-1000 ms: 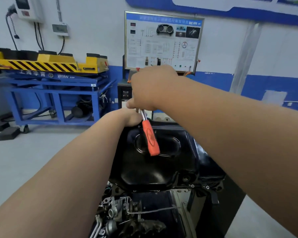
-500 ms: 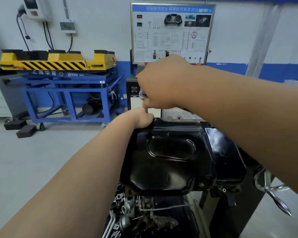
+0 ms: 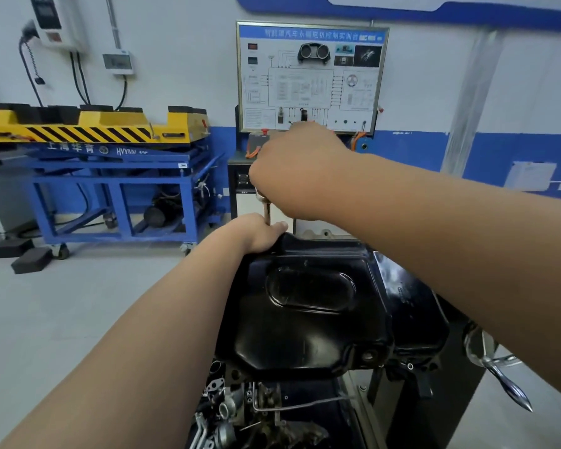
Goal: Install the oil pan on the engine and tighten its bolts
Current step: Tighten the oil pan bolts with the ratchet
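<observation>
Though already seated on the upturned engine (image 3: 266, 406), likely needs more tightening: works at the far rim of the black oil pan (image 3: 308, 306). Grips the ratchet (image 3: 260, 196) in the right hand (image 3: 298, 171), fingers curled over it. Holds the extension bar (image 3: 267, 212) below in the left hand (image 3: 259, 233), fingers wrapped round it against that rim. Shows one bolt head (image 3: 410, 366) at the near flange; impossible to tell how many remain.
</observation>
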`<state>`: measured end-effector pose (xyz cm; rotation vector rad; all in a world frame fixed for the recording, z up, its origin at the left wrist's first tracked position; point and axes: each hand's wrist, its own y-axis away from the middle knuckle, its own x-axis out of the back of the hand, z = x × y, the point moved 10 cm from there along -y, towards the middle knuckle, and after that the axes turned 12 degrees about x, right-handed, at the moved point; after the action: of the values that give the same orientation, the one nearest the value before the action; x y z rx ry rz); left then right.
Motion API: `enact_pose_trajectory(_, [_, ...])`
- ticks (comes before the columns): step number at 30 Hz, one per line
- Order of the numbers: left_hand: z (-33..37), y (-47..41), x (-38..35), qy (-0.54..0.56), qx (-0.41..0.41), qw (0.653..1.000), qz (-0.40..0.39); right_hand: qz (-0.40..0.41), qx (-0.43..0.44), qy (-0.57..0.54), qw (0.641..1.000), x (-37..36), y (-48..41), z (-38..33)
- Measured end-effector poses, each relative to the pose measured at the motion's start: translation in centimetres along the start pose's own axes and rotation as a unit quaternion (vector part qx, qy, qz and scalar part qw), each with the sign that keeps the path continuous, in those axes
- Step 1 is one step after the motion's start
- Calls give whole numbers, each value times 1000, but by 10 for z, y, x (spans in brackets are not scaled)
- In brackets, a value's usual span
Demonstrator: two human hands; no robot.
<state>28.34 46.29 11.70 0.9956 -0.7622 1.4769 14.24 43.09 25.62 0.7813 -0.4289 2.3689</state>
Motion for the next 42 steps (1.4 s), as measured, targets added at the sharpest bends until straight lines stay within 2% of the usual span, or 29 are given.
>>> enact_pose_trajectory(1, [2,-1,-1,-2,-13,1000,1,23,-8,-12,1000,1,-1,3])
enact_pose_trajectory(6, [10,4,-1,-14,-38,999,34,6,-90,-157,983,-24,2,14])
enact_pose_trajectory(9, [8,1,-3,-1,-44,999,11,39,-54,-123,990,-12,-1,6])
enact_pose_trajectory(14, [-1,1,-1,7,2,1000,4,22,-6,-43,999,0,1,5])
enact_pose_trajectory(19, [8,2,-2,19,-59,998,4,27,-59,-97,993,-13,1,6])
enact_pose_trajectory(22, [10,3,-1,18,-54,998,13,22,-85,-115,989,-17,4,7])
enact_pose_trajectory(29, [0,3,-3,6,2,1000,5,26,-48,-62,997,-5,6,8])
enact_pose_trajectory(32, [2,3,1,23,-18,1000,9,42,-37,-38,998,-2,3,1])
enact_pose_trajectory(36, [13,8,3,32,-71,997,25,32,-72,-88,993,-13,3,1])
enact_pose_trajectory(42, [5,8,3,36,-38,999,15,46,-60,-109,991,-5,1,4])
